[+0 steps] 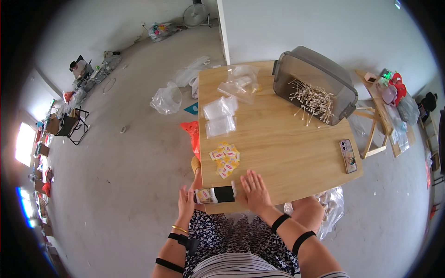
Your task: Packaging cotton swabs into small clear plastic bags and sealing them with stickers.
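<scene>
A flat pack of cotton swabs [214, 195] lies near the table's front left edge, with a black section and a small yellow-and-white card on it. My left hand [186, 200] is at the pack's left end, fingers stretched out and touching it. At the other end, white swab tips show beside my right hand [254, 191], which lies palm down on the wood with its fingers apart. Just beyond the pack is a loose pile of yellow-and-white cards [225, 159]. Farther off rests a stack of clear plastic bags [219, 116].
A grey translucent bin [320, 60] lies tipped at the far right of the wooden table [282, 150], loose cotton swabs [313, 98] spilling at its mouth. A phone [348, 156] sits near the right edge. More clear bags [241, 82] lie at the back; a red bag [191, 134] hangs left.
</scene>
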`<state>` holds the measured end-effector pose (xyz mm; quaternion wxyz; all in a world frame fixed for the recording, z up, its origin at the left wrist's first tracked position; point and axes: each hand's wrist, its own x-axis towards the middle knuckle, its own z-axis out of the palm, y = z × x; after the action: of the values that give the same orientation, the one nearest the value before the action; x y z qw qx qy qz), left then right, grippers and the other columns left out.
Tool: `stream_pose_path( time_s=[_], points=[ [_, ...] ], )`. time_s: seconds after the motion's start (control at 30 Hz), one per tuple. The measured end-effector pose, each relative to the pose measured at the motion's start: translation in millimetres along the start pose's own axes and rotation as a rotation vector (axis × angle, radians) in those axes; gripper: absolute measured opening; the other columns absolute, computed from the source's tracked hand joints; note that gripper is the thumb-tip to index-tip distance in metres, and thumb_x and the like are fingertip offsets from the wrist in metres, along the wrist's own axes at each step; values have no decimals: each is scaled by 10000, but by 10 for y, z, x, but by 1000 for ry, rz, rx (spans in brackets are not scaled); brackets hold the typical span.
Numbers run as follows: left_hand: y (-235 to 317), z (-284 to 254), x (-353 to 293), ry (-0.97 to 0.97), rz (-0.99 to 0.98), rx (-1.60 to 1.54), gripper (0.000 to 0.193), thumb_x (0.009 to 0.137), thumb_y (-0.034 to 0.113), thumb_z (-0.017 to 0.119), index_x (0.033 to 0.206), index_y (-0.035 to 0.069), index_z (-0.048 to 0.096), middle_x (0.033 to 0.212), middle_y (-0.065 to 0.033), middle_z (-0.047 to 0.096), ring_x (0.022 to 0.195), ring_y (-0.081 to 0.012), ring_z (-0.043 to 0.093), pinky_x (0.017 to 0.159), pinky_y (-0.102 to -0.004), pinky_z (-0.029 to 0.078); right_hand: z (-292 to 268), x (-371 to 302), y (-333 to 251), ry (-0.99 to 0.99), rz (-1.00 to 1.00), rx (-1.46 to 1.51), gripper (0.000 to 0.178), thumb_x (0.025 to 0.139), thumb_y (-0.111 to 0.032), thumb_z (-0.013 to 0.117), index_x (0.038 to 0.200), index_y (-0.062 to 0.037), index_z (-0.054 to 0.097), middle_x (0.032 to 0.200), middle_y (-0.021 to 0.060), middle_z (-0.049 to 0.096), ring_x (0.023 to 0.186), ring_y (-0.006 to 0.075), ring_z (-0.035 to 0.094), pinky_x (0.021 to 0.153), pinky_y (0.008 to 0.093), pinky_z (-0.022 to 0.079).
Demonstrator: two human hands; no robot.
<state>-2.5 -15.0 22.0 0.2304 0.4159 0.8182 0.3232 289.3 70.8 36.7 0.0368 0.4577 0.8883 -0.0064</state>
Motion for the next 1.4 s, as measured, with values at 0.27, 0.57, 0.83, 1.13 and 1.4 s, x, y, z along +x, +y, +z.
stream_pose_path(
  time_s=[0.27,0.57,0.83,1.13,1.4],
  points=[
    [-121,389,91,173,-194,-192,601,983,559,532,1060,-9,715,739,-170,645,715,-277,620,727,-409,508,-20,-73,-467,115,10,299,733,984,-447,488,1566,-54,276,1637,211,198,1530,347,165,1248,487,129],
    [-247,535,189,-109,-390,-717,599,1035,502,492,1339,-7,573,1162,-112,683,1019,-185,659,841,-319,547,19,19,-679,155,13,288,703,972,-444,524,1572,-152,305,1656,104,215,1533,323,170,1238,530,134],
    [-13,520,96,-70,-334,-832,626,1025,524,504,1249,-51,613,1129,-125,691,969,-187,674,825,-323,560,57,85,-853,148,37,365,760,950,-511,546,1572,-150,300,1654,110,218,1534,318,167,1238,533,125],
    [-163,567,114,-164,-335,-983,576,1071,450,432,1405,-16,484,1255,-125,623,1070,-179,634,870,-298,547,29,70,-810,139,-26,343,725,974,-499,519,1571,-149,300,1658,89,217,1535,292,172,1241,529,116],
    [-87,666,85,-130,-474,-1007,637,1042,534,442,1384,-1,490,1199,-126,644,1024,-193,653,792,-321,576,12,50,-772,132,-12,335,689,976,-472,514,1553,-140,333,1653,85,233,1533,285,181,1241,528,120]
  ],
)
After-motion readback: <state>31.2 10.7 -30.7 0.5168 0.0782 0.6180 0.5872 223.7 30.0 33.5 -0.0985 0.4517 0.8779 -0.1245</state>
